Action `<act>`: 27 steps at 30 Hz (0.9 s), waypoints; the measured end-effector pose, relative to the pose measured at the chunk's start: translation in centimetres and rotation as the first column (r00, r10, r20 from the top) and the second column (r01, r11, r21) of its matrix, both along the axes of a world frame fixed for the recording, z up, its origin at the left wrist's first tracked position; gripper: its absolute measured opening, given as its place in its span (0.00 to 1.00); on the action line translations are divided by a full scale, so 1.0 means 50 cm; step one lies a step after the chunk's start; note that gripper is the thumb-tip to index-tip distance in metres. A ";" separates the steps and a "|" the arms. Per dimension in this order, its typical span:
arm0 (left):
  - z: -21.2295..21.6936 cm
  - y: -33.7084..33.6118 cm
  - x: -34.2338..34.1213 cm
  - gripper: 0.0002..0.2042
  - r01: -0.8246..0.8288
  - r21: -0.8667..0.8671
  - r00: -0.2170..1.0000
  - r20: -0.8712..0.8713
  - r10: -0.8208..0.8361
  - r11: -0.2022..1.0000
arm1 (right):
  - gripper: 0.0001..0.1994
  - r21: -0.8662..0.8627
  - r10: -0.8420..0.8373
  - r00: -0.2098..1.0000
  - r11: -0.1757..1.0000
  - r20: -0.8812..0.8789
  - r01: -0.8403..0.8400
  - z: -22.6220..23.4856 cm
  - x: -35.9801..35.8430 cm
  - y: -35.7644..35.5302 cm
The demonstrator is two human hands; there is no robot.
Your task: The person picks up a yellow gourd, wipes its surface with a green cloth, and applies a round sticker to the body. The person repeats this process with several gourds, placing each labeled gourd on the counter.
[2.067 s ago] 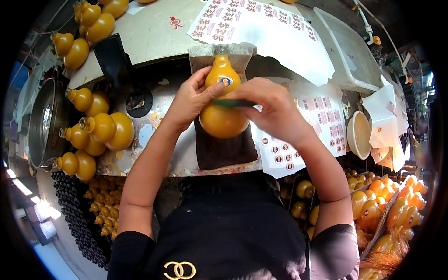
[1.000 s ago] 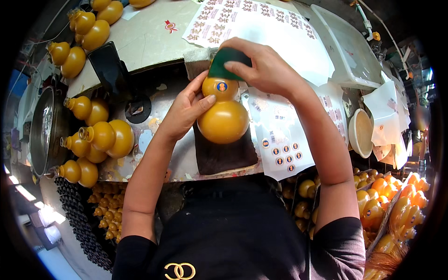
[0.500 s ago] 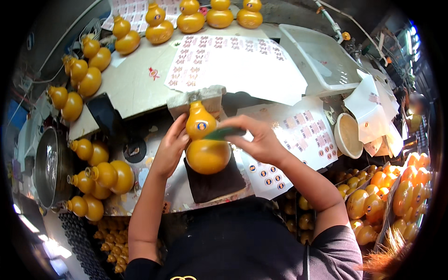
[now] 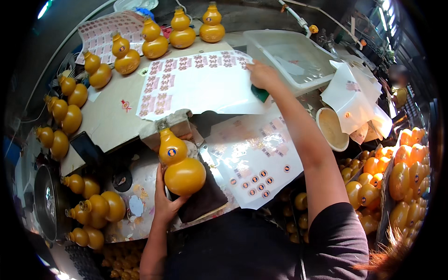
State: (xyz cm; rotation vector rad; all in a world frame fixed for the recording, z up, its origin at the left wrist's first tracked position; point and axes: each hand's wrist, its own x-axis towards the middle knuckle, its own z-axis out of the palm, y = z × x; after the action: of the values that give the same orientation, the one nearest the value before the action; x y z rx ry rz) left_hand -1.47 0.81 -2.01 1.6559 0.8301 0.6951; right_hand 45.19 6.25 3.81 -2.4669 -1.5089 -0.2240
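A yellow gourd-shaped bottle (image 4: 185, 176) bearing a round blue label (image 4: 171, 152) is held by the left fingers (image 4: 160, 181); a green scraper (image 4: 260, 94) is gripped in the right fingers (image 4: 255, 71) at a red-printed sheet (image 4: 205, 91).

A head-worn fisheye camera looks down and forward. It sits near, above the tabletop (image 4: 108, 122), its view wide.

Glossy mustard-yellow gourd-shaped bottle (image 4: 181, 169): tilted, clear neck toward upper left, round blue-and-orange sticker (image 4: 171, 152) on upper bulb. Flat green scraper (image 4: 259, 94) at right edge of white sheet (image 4: 205, 86), spread flat, bearing rows of reddish-brown labels (image 4: 164, 83).
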 end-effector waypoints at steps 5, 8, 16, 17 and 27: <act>-0.015 -0.023 -0.005 0.56 -0.116 -0.002 0.991 0.063 0.116 0.993 | 0.15 0.170 0.100 0.956 0.984 -0.277 -0.054 0.035 -0.037 -0.030; -0.016 -0.026 -0.002 0.56 -0.115 -0.023 0.991 0.067 0.116 0.993 | 0.14 0.356 -0.013 0.960 0.927 -0.278 0.116 0.038 0.128 -0.055; -0.022 -0.021 0.007 0.55 -0.117 -0.043 0.992 0.044 0.119 0.992 | 0.19 -0.062 -0.380 0.897 0.924 -0.227 0.376 0.004 0.428 -0.131; -0.021 -0.021 0.011 0.54 -0.109 -0.041 0.993 0.050 0.111 0.993 | 0.18 -0.064 -0.372 0.862 0.925 -0.345 0.374 0.000 0.453 -0.127; -0.020 -0.034 0.019 0.54 -0.163 -0.083 0.983 0.067 0.169 0.983 | 0.21 0.026 0.374 0.860 0.921 -0.348 -0.390 0.076 0.012 -0.034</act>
State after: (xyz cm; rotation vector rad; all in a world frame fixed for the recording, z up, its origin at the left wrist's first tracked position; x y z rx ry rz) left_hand -0.53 -0.87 -3.01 1.4943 0.9375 0.8248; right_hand 45.79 4.54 7.63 -2.0320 -1.8019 0.3074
